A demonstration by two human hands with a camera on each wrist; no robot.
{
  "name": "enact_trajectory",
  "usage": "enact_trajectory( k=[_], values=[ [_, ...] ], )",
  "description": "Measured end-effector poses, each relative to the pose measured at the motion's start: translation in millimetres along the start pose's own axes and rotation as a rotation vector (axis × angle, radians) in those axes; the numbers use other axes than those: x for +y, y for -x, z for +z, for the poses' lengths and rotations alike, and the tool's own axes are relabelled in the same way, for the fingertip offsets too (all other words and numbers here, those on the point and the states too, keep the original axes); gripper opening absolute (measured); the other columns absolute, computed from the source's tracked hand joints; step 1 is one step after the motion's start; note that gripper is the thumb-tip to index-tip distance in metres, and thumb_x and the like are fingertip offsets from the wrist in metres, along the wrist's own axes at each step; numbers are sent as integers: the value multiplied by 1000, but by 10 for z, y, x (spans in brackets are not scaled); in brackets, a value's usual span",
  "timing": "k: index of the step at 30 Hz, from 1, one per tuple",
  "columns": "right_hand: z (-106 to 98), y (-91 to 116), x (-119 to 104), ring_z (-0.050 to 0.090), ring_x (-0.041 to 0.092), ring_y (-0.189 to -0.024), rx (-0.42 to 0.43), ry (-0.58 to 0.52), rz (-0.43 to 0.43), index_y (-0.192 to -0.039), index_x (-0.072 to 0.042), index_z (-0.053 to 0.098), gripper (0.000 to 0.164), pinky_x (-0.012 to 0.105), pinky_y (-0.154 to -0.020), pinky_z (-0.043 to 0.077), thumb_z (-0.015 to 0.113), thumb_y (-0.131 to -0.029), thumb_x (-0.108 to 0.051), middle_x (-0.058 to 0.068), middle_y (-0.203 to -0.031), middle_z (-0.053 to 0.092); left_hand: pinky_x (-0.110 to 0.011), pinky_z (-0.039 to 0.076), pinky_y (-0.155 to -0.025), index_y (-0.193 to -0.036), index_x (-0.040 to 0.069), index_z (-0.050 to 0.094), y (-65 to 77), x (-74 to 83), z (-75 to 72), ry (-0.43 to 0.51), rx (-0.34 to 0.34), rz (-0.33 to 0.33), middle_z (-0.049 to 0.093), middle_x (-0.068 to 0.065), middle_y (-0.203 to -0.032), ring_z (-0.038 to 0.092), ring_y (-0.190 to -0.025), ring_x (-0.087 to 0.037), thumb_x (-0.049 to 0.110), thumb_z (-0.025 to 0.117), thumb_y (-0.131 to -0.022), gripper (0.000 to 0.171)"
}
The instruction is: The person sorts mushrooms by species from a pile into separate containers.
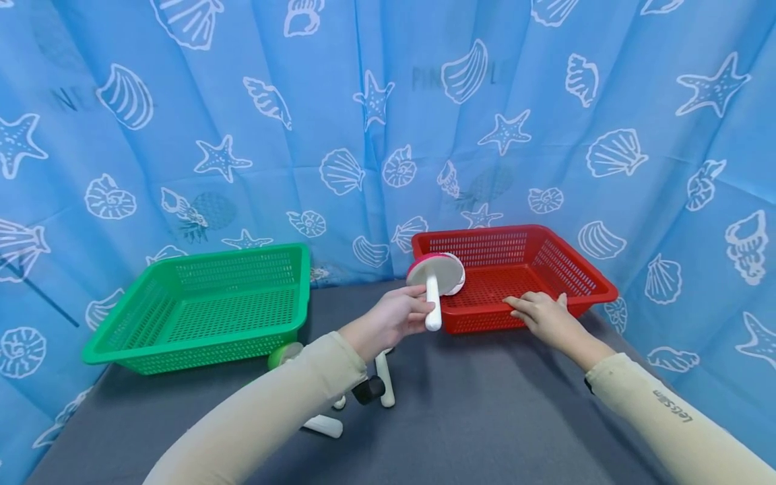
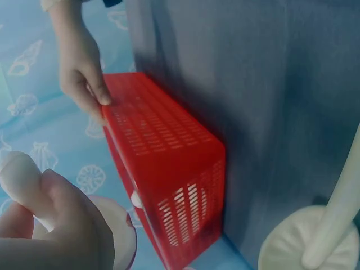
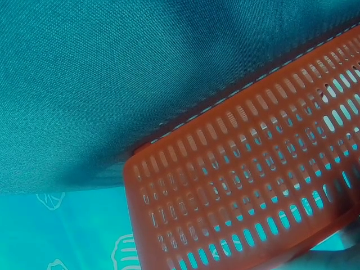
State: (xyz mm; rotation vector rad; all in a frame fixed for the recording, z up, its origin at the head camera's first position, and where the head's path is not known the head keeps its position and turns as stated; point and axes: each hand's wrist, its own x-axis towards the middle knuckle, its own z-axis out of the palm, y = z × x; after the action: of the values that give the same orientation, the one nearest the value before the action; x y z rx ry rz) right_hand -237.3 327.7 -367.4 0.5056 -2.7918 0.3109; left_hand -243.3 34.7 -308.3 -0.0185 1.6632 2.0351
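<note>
My left hand (image 1: 403,313) grips the white handle (image 1: 433,303) of a round, flat-backed disc (image 1: 448,275) with a pink edge. The disc is tilted over the left end of the red basket (image 1: 485,320), its flat side towards me. Whether a second disc lies behind it I cannot tell. In the left wrist view the thumb and fingers curl round that handle. My right hand (image 1: 548,323) holds the basket's front rim, fingers bent over it. In the right wrist view the slotted basket wall (image 3: 225,185) hides most of that hand.
To the left a green basket (image 1: 212,347) stands on the grey cloth. Partly under my left forearm lie several white-handled things, among them a white handle (image 1: 384,380), a green round piece (image 1: 279,356) and a black piece (image 1: 368,389). A blue shell-patterned curtain (image 1: 376,168) hangs behind.
</note>
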Motion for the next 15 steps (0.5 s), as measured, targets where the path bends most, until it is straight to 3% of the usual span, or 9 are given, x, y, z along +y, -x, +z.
enact_trajectory(
  k=[7,15],
  values=[
    [3,5,9,58,38,-96,2,0,6,-123,-2,66,39,85,-89,16,73,-85,-8,14,-95,63,-42,48,-98,-146,3,43,-173,55,116,0,16,-12,52,-18,-137,59,-112,-26,-1,58,-95,54],
    [11,3,19,57,39,-98,2,-13,5,-123,-1,65,39,85,-90,16,72,-86,-9,15,-96,63,-39,50,-96,-145,5,46,-367,59,229,26,34,-27,55,-14,-135,60,-111,-25,0,60,-94,53]
  ],
)
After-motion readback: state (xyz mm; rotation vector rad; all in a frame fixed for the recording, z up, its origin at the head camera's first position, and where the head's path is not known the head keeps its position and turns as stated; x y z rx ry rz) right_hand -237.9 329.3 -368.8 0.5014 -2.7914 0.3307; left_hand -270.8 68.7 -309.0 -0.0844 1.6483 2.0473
